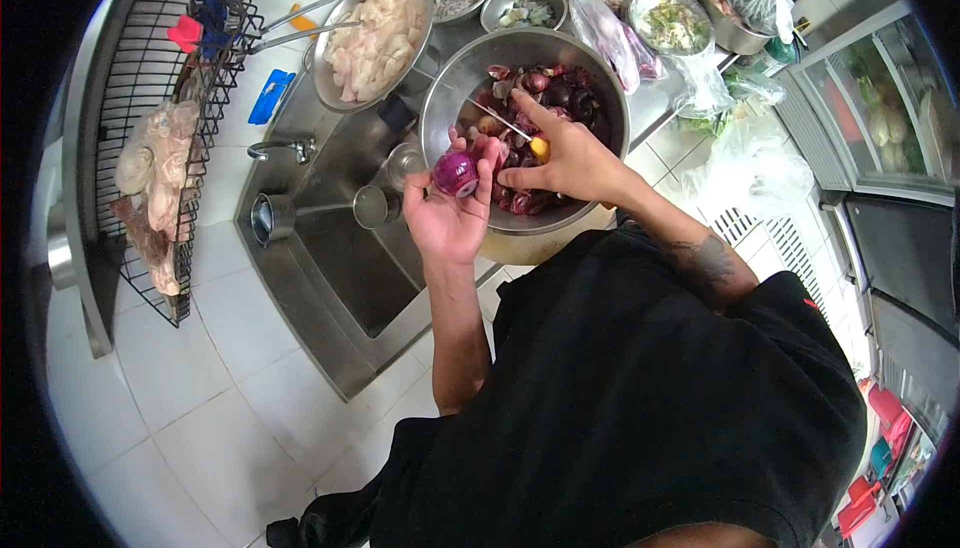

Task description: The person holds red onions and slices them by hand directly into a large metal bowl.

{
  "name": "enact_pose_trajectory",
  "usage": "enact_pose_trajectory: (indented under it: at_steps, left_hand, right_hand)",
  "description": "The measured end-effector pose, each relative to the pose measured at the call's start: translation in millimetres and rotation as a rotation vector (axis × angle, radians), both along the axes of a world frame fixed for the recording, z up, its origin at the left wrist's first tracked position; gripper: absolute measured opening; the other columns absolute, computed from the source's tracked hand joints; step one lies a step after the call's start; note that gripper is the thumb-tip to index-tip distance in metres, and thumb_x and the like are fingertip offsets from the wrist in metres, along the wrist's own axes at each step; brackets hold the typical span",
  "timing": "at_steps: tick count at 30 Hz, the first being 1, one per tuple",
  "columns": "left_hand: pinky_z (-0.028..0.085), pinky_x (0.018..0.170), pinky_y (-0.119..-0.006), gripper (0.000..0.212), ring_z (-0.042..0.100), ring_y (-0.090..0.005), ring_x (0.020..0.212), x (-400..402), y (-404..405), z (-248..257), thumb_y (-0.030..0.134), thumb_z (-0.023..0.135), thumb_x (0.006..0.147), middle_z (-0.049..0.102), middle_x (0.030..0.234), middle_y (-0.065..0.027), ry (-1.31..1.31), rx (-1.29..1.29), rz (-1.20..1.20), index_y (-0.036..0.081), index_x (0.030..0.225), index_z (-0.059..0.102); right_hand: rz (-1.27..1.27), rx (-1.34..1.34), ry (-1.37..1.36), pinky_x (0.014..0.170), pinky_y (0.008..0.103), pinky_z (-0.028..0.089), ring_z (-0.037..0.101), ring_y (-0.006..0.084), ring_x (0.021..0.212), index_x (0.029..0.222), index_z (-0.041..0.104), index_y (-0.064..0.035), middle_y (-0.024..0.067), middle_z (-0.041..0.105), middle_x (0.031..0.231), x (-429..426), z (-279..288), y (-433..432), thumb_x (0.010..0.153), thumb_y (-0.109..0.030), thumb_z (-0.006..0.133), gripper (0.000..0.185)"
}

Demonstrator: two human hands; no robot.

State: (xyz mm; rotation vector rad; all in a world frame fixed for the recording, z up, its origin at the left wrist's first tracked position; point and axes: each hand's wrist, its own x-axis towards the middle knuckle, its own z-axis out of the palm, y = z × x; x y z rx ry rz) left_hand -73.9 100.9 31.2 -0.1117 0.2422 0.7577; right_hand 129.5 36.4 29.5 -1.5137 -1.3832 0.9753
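Note:
A peeled-looking, shiny red onion [455, 174] rests in my left hand [450, 210], held in the fingers above the near-left rim of a large steel bowl [452, 87]. My right hand [574, 162] is over the bowl with a small knife [501, 119]. The knife's yellow handle lies in that hand, mostly hidden, and its blade points up and left. My right thumb and index finger are spread apart from each other. Inside the bowl are several red onions [535, 82] and loose dark-red skins [529, 199].
Left of the bowl is a steel sink [352, 270] with a faucet [281, 149]. A bowl of pale raw meat [379, 38] with tongs stands beyond. Smaller bowls [525, 6] and plastic bags [611, 38] crowd the back counter. A wire rack [150, 30] hangs at left; a glass-door fridge [885, 98] stands right.

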Motion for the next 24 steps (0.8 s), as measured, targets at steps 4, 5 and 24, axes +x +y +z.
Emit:
enact_pose_trajectory:
  at_steps: [4, 5, 24]
  left_hand:
    - [0.049, 0.103, -0.05, 0.048, 0.04, -0.0465, 0.133, 0, -1, -3, 0.019, 0.047, 0.09, 0.05, 0.134, -0.0304, 0.061, 0.015, -0.031, -0.011, 0.128, 0.049]
    - [0.049, 0.103, -0.049, 0.047, 0.04, -0.0466, 0.133, -1, -1, -2, 0.019, 0.047, 0.09, 0.05, 0.134, -0.0311, 0.05, 0.006, -0.039, -0.012, 0.126, 0.051]
    - [0.053, 0.099, -0.046, 0.051, 0.041, -0.0439, 0.133, -9, -5, -4, 0.022, 0.048, 0.089, 0.045, 0.137, -0.0318, -0.081, -0.102, -0.157, -0.015, 0.124, 0.05]
  right_hand:
    - [-0.011, -0.045, -0.048, 0.097, 0.0358, 0.045, 0.061, 0.0351, 0.115, 0.146, 0.033, 0.0034, 0.0285, 0.061, 0.121, 2, 9, 0, 0.077, -0.035, 0.078, 0.091]
    - [-0.046, -0.018, -0.027, 0.097, 0.0359, 0.045, 0.061, 0.035, 0.113, 0.145, 0.034, 0.0035, 0.0287, 0.061, 0.119, 3, 5, 2, 0.079, -0.034, 0.076, 0.087]
    - [-0.092, 0.003, -0.036, 0.089, 0.0388, 0.049, 0.065, 0.0365, 0.103, 0.145, 0.036, 0.0007, 0.0274, 0.065, 0.106, 3, -8, 7, 0.08, -0.024, 0.068, 0.077]
